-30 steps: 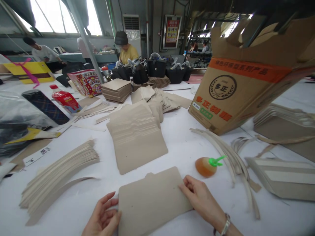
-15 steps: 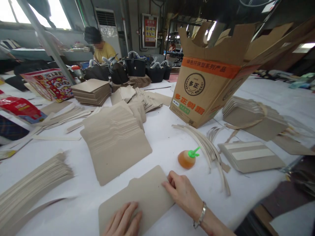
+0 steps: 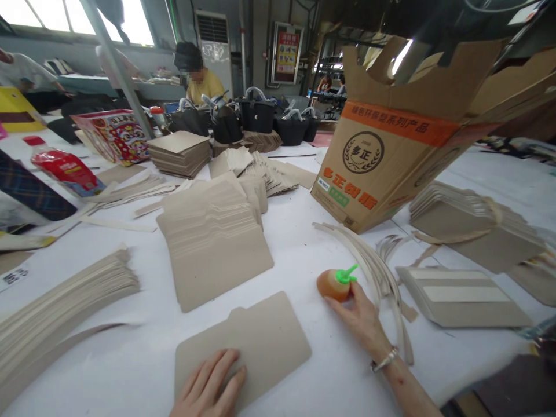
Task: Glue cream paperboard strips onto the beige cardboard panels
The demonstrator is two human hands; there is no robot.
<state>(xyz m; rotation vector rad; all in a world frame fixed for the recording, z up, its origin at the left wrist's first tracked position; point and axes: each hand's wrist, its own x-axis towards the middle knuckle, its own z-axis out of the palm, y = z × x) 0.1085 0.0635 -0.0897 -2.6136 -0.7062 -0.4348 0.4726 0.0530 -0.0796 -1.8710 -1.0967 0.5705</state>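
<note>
A flat grey-beige board [image 3: 269, 341] with rounded corners and a small tab lies at the near edge of the white table. My left hand [image 3: 212, 382] rests on its lower left part, fingers spread and flat. To the right, my right hand [image 3: 358, 318], with a bracelet at the wrist, has its thumb and fingers around an orange glue bottle [image 3: 330, 285] with a green nozzle, which lies tilted on the table. Behind the board is a fanned stack of similar boards [image 3: 221, 260].
Long strips [image 3: 78, 307] are piled at the left. Curved strips [image 3: 360, 249] lie beyond the bottle, before a tall open carton [image 3: 377, 156]. A board with pale strips [image 3: 464, 295] is at the right. A person in yellow [image 3: 204, 84] sits behind black bags [image 3: 256, 116].
My right hand has left the board's right edge, moved right and taken hold of the glue bottle. My left hand stays on the board. The view has shifted slightly left.
</note>
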